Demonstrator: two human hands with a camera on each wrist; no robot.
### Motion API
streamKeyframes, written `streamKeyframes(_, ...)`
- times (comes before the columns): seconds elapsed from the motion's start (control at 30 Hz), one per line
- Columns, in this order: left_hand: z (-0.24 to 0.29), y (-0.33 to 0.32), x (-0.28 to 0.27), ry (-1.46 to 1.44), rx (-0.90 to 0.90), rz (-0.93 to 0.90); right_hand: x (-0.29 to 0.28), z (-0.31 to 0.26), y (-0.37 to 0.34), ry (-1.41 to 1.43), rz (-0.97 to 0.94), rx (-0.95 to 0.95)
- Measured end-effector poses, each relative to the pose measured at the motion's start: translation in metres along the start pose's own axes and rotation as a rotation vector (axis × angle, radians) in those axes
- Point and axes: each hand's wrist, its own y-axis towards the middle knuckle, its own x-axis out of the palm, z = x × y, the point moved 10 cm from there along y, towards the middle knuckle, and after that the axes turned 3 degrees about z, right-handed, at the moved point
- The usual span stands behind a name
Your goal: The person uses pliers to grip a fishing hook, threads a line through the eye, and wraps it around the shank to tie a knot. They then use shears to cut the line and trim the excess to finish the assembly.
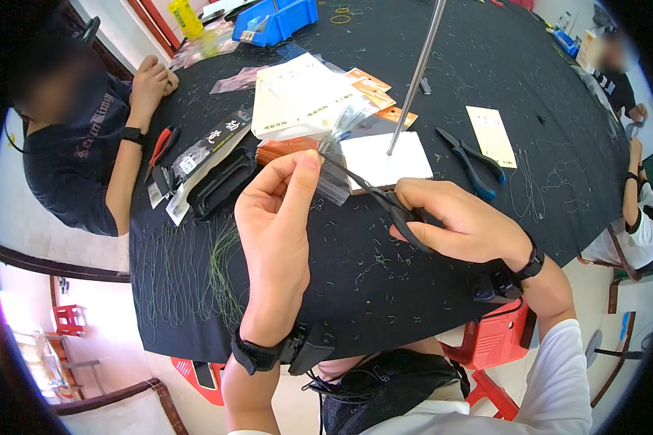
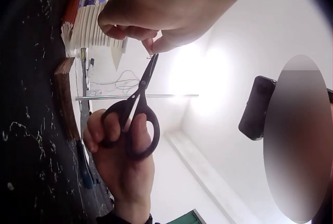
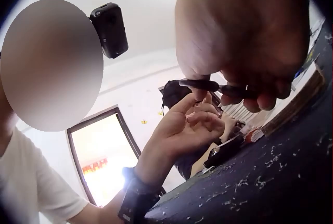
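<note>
My left hand [image 1: 279,210] is raised over the front of the table, its thumb and forefinger pinching a tiny hook-shaped thing [image 2: 150,56]. Its exact kind I cannot tell. Black scissors [image 2: 140,91] are in my right hand [image 1: 461,221], with thumb and fingers through the handle loops. Their blades point left, and the tips come right up to the left fingertips. In the right wrist view the handle [image 3: 200,84] shows under the right hand, while the left palm [image 3: 179,130] faces up behind it.
A white-topped block [image 1: 406,161] with an upright metal rod [image 1: 417,72] stands behind the scissors. Around it lie pliers [image 1: 471,161], a paper stack [image 1: 297,98], a black tray [image 1: 225,181], green line strands [image 1: 225,268] and thread scraps. Another person's arm [image 1: 127,167] rests at the left edge.
</note>
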Motion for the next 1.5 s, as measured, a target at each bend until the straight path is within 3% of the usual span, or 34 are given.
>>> streamKeyframes(0.17,-0.001,0.000,-0.001,0.009,-0.006,0.000,-0.006,-0.002,0.000,-0.110,0.010,-0.024)
streamKeyframes(1.1,-0.002,-0.001,0.000,0.024,-0.025,0.023,-0.002,0.000,-0.002,-0.069,-0.032,-0.019)
streamKeyframes(1.27,0.002,-0.001,0.001,0.029,0.019,-0.001,0.010,0.010,-0.001,0.156,-0.116,0.049)
streamKeyframes(1.4,0.004,-0.002,0.003,0.011,0.024,0.001,0.018,0.012,-0.002,0.155,-0.190,0.135)
streamKeyframes(1.5,0.006,-0.003,0.004,-0.003,0.031,-0.027,0.014,0.011,-0.002,0.171,-0.137,0.117)
